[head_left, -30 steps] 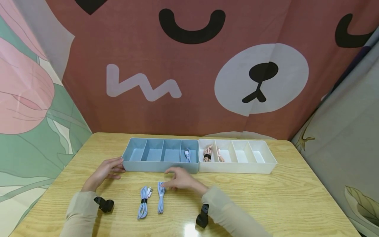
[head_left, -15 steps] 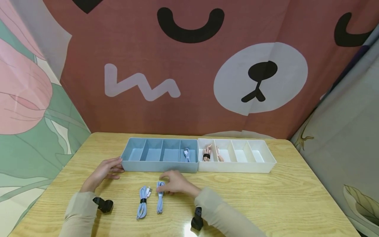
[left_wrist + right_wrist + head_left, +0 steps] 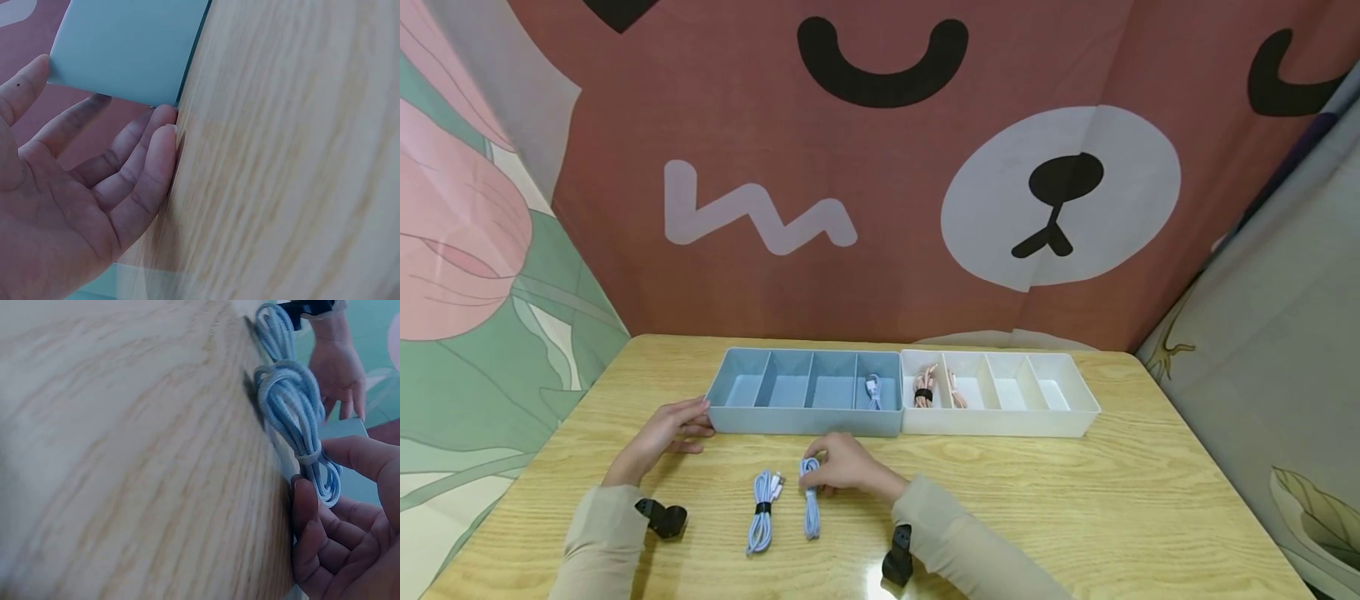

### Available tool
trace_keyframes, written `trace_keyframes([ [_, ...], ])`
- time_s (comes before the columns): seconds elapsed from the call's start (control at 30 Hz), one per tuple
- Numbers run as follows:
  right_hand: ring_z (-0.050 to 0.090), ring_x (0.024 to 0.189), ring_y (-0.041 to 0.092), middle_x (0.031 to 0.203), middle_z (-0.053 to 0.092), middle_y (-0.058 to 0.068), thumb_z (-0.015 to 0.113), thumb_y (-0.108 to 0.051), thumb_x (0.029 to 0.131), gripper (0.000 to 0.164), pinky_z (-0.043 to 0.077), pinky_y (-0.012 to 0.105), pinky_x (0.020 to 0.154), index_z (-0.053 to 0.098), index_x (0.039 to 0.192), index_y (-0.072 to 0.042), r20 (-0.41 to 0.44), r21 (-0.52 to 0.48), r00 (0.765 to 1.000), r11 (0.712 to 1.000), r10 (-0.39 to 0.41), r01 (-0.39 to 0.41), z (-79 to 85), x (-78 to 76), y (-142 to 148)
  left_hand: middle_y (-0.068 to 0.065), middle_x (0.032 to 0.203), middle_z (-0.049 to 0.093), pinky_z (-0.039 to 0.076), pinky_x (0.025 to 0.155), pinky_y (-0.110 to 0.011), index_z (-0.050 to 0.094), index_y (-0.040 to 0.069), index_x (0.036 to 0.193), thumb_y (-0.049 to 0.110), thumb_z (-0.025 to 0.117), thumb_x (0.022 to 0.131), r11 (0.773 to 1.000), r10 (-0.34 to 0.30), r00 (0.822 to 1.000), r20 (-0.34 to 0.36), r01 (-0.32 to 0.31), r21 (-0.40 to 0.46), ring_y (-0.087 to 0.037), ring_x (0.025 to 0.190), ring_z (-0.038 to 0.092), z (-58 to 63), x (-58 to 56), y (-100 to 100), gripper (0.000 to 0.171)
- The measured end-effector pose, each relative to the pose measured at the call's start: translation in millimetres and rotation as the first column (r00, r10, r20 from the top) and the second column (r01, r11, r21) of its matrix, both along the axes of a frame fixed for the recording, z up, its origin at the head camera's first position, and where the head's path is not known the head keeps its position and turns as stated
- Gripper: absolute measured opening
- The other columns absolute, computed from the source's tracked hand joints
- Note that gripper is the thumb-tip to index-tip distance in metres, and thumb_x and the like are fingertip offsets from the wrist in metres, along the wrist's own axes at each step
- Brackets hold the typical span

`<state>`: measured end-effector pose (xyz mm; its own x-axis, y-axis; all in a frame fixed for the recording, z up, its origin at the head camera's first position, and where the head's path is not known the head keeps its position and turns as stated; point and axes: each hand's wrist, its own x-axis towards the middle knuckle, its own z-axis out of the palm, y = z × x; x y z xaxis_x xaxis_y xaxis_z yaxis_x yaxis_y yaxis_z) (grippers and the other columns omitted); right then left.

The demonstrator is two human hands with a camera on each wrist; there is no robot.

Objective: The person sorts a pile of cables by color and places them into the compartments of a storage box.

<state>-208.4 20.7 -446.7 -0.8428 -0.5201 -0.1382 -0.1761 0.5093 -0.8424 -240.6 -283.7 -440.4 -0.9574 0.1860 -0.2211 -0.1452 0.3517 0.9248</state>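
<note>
My right hand (image 3: 844,463) pinches a coiled light-blue cable (image 3: 812,512) near its upper end, over the table in front of the blue box. In the right wrist view, thumb and fingers sit on either side of the coil (image 3: 290,406), close to its tie. Left of it lies a second blue cable (image 3: 762,521), bound with a black strap and showing a white plug. My left hand (image 3: 664,437) touches the left end of the blue divided box (image 3: 805,422); its fingertips meet the box's corner in the left wrist view, fingers relaxed.
Against the blue box stands a white divided box (image 3: 1000,425). Pink cables (image 3: 925,388) lie in its two left compartments, and a blue cable (image 3: 874,392) in the blue box's rightmost one. Behind the wooden table (image 3: 1075,517) hangs a printed curtain (image 3: 895,292).
My right hand has come left and down onto the blue cable and now pinches it; the coil has shifted slightly right and turned. My left hand stays at the box.
</note>
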Motion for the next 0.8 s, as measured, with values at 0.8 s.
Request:
trace_keyframes([
  [0.8, 0.057, 0.048, 0.025, 0.056, 0.061, 0.016, 0.073, -0.014, 0.076, 0.037, 0.040, 0.021, 0.045, 0.064, 0.110, -0.001, 0.021, -0.080, 1.000, 0.997, 0.023, -0.021, 20.7, -6.0, 6, -0.016, 0.107, 0.060, 0.052, 0.072, -0.035, 0.022, -0.009, 0.140, 0.042, 0.043, 0.095, 1.000, 0.008, 1.000, -0.011, -0.008, -0.007, -0.018, 0.092, 0.060, -2.1, -0.8, 0, 0.071],
])
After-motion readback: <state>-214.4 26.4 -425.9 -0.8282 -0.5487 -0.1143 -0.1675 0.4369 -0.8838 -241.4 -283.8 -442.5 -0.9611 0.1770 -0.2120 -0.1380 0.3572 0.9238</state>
